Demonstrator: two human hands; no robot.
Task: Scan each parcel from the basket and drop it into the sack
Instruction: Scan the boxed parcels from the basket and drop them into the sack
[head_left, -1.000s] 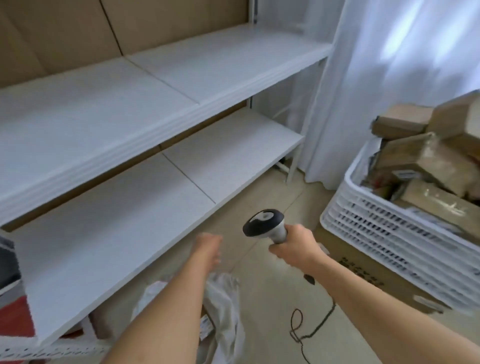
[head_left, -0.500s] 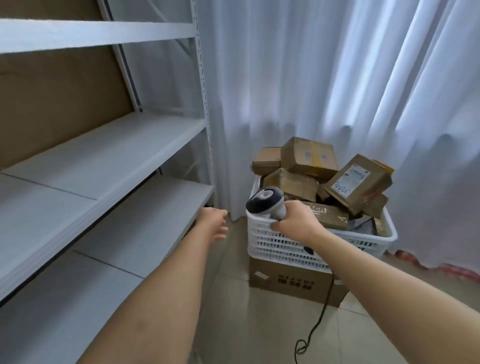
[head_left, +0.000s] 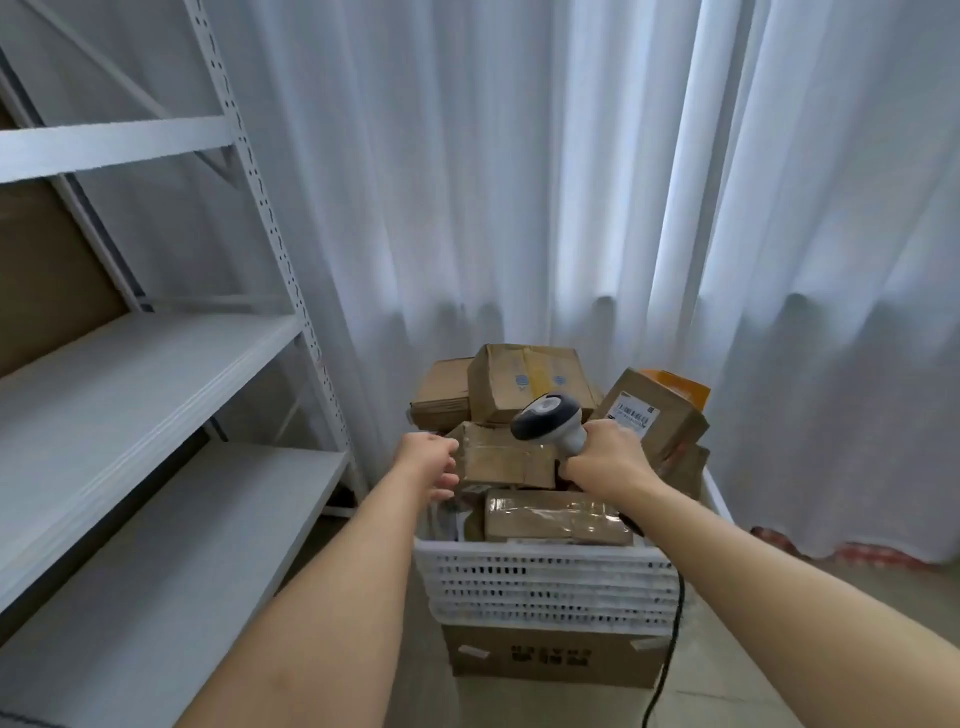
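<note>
White pleated curtain across the back; pale tiled floor below. Grey metal shelving along the left side, boards bare where visible.

White slatted plastic basket, near centre, set on top of a brown printed carton on the floor. Heaped above the rim with brown cardboard parcels, some wrapped in clear tape; one at right tilted, white label facing up.

Left hand: reaching over the basket's left edge, fingers loosely curled, fingertips at the left end of a taped parcel in the middle of the heap. Firm hold on it not discernible.

Right hand: over the heap, grip wrapped round the handle of a grey and black barcode scanner, head pointing left and away. Black cable trailing down the basket's right front to the floor.

Sack: out of view.
</note>
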